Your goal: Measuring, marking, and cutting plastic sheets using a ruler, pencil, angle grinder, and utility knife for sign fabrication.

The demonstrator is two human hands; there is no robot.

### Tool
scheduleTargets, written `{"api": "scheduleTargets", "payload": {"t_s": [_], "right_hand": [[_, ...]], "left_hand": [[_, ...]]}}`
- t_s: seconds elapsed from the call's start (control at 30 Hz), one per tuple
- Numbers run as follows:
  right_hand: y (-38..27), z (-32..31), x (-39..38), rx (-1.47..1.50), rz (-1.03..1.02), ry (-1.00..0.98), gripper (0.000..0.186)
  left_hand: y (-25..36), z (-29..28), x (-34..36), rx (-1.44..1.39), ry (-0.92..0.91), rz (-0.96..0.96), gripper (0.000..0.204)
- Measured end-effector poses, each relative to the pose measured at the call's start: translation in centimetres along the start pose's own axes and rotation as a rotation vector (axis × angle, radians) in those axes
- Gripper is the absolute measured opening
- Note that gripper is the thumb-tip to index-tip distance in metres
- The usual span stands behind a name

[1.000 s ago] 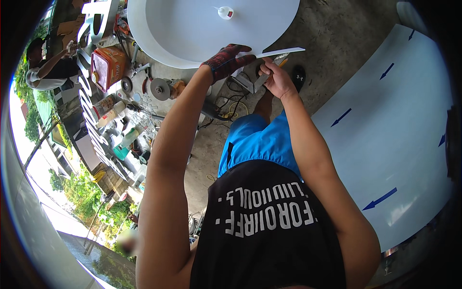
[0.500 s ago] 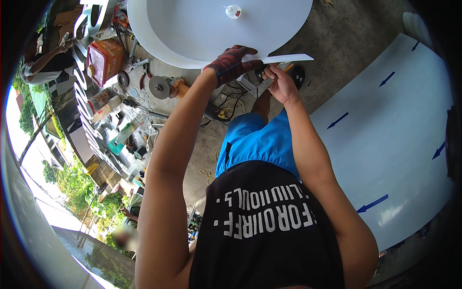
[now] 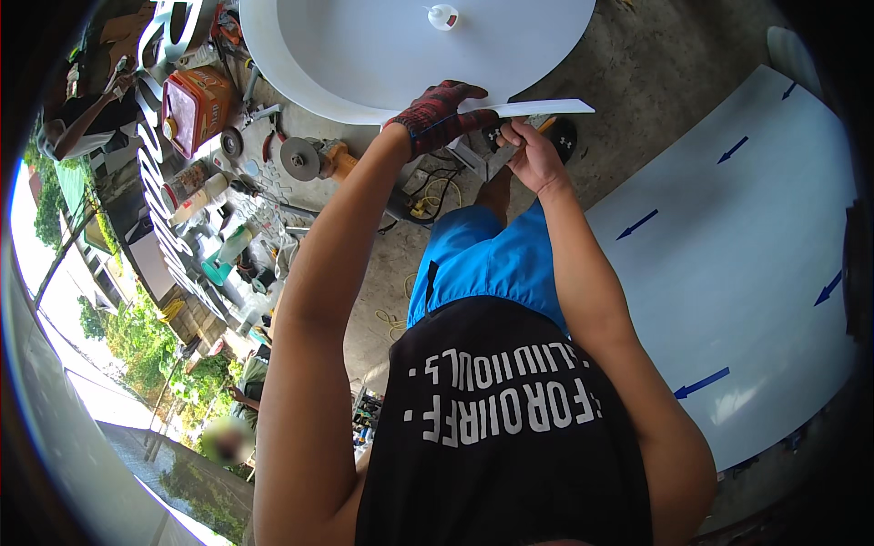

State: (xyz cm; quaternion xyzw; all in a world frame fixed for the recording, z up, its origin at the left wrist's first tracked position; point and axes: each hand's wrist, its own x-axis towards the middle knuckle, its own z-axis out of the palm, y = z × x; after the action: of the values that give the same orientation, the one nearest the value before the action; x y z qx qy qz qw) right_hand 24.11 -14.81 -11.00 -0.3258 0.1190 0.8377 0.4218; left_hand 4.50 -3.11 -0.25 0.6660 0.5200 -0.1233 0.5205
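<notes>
A large round white panel with a raised rim [image 3: 314,96] lies in front of me. A small white bottle with a pointed nozzle [image 3: 443,17] stands on it. My left hand [image 3: 439,118], in a dark red patterned glove, grips a white strip [image 3: 560,107] at the near rim. The strip's free end sticks out to the right. Just below the strip is my right hand [image 3: 537,162], bare, its fingers curled closed. A flat grey piece [image 3: 501,160] and a yellow-orange part show beside those fingers; what the hand holds is too small to name.
To the left lie an angle grinder [image 3: 305,160], an orange container [image 3: 196,109], bottles and scattered tools. Cut-out metal letters [image 3: 150,146] stand beyond them. A large pale sheet with blue arrows [image 3: 719,264] fills the right. Two other people are at the far left.
Both hands keep nearly the same places at the strip. The right fingers have shifted only slightly, and the view has moved a little.
</notes>
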Motion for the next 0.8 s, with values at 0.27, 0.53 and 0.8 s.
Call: {"api": "scheduleTargets", "payload": {"t_s": [0.27,0.53,0.8], "right_hand": [[0.21,-0.40,0.11,0.014,0.004,-0.060,0.004],[0.25,-0.38,0.00,0.003,-0.006,-0.056,0.007],[0.27,-0.54,0.12,-0.004,-0.009,-0.052,0.009]], "left_hand": [[-0.31,0.07,-0.04,-0.028,0.003,-0.002,0.062],[-0.19,0.10,-0.02,-0.017,0.001,-0.007,0.061],[0.05,-0.05,-0.02,-0.019,-0.018,-0.014,0.062]]}}
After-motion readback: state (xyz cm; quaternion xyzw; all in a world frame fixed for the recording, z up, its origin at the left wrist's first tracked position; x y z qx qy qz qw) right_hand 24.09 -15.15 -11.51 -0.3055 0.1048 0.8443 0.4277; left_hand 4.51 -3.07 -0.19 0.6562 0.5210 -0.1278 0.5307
